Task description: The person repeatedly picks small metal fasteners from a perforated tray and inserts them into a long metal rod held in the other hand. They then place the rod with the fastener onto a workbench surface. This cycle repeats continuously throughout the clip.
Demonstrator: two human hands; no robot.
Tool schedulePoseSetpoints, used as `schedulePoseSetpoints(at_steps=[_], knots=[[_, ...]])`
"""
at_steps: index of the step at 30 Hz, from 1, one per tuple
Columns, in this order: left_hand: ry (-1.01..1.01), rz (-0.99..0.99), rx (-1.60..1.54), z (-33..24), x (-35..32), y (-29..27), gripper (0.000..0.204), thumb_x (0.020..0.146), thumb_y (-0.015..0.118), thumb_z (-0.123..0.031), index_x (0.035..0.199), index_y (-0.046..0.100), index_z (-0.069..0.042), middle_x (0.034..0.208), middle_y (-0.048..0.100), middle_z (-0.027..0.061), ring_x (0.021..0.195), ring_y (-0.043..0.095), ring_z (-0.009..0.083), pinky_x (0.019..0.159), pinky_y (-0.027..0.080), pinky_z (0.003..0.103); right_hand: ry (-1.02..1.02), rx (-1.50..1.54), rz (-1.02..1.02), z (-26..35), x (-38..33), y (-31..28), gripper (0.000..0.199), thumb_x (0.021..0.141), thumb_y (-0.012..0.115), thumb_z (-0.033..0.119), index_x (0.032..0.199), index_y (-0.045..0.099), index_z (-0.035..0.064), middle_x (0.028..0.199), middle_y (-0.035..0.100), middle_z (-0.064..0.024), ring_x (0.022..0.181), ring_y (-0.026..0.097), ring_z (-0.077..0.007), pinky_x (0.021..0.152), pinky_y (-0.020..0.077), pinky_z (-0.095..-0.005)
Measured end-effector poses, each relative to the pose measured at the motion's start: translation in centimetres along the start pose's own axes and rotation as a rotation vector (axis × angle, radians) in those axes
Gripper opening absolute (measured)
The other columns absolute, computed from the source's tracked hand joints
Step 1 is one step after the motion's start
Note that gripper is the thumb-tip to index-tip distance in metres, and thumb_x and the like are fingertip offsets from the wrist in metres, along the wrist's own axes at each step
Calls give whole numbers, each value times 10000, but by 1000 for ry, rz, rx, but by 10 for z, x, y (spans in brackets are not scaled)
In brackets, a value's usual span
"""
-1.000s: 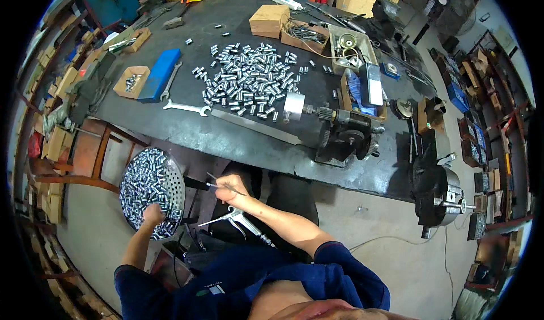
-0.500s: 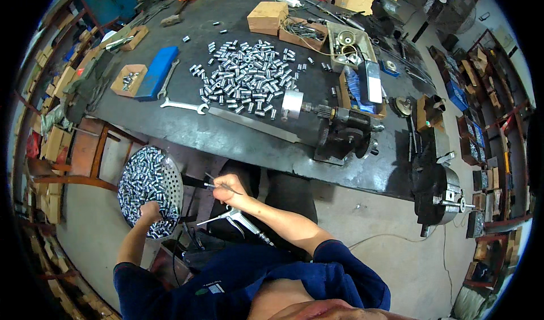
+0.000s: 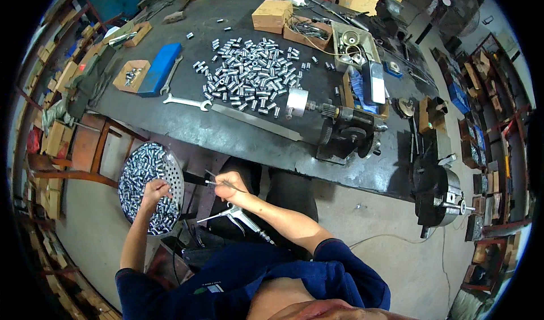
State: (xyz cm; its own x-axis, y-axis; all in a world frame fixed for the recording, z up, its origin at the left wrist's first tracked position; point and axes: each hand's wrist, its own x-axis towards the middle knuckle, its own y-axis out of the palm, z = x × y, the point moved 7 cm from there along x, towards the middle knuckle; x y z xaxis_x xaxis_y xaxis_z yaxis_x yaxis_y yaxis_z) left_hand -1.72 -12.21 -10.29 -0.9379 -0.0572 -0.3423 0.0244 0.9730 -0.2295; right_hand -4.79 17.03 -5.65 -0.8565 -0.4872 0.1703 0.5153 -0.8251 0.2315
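Note:
My left hand (image 3: 156, 193) is over a round perforated metal basin (image 3: 174, 175) heaped with small shiny metal sleeves (image 3: 136, 178). Its fingers are pinched together; what they hold, if anything, is too small to make out. Closed around a thin dark metal rod (image 3: 213, 174), my right hand (image 3: 229, 186) hovers above my lap, right of the basin. A small bright piece sits by its fingertips, its kind unclear. Below that hand, a silver air blow gun (image 3: 238, 215) with a long nozzle lies across my lap.
The dark workbench (image 3: 243, 144) ahead carries a pile of metal sleeves (image 3: 249, 73), an open-end wrench (image 3: 187, 102), a flat steel bar (image 3: 255, 121) and a geared fixture (image 3: 348, 130). A wooden chair (image 3: 93, 150) stands left of the basin, and a chuck (image 3: 442, 198) juts out at right.
My left hand has lifted from the sleeves near the basin's front and moved up and slightly right. My right hand keeps the rod in nearly the same place.

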Motion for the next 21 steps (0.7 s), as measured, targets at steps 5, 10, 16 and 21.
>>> schedulePoseSetpoints(at_steps=[5, 10, 16, 21], knots=[[50, 165, -235, -79, 1, 84, 228, 846, 581, -138, 950, 587, 65, 736, 584, 58, 647, 549, 133, 610, 444, 255, 46, 29, 3, -5, 0, -4, 246, 723, 524, 95, 522, 387, 56, 461, 392, 26, 425, 475, -49, 368, 351, -227], [39, 246, -399, -95, 4, 113, 262, 876, 548, -188, 1055, 583, 0, 774, 577, 37, 695, 537, 123, 634, 439, 256, -55, -67, -10, -9, 6, -11, 260, 654, 590, 186, 513, 413, 58, 471, 374, 33, 485, 409, -48, 415, 320, -254], [-66, 341, -503, -96, 1, 129, 248, 883, 562, -251, 924, 602, -10, 683, 570, 55, 600, 535, 101, 603, 453, 241, -52, -101, -76, 10, 5, -10, 242, 615, 554, 104, 521, 342, 37, 482, 269, -9, 495, 272, -53, 422, 217, -260], [-14, 187, -142, -108, -3, 137, 282, 858, 604, -253, 829, 634, 26, 574, 571, 55, 430, 477, 79, 392, 363, 196, -171, -248, -18, 32, 3, -8, 242, 613, 559, 71, 530, 337, 26, 488, 249, -29, 453, 284, -76, 408, 232, -273]])
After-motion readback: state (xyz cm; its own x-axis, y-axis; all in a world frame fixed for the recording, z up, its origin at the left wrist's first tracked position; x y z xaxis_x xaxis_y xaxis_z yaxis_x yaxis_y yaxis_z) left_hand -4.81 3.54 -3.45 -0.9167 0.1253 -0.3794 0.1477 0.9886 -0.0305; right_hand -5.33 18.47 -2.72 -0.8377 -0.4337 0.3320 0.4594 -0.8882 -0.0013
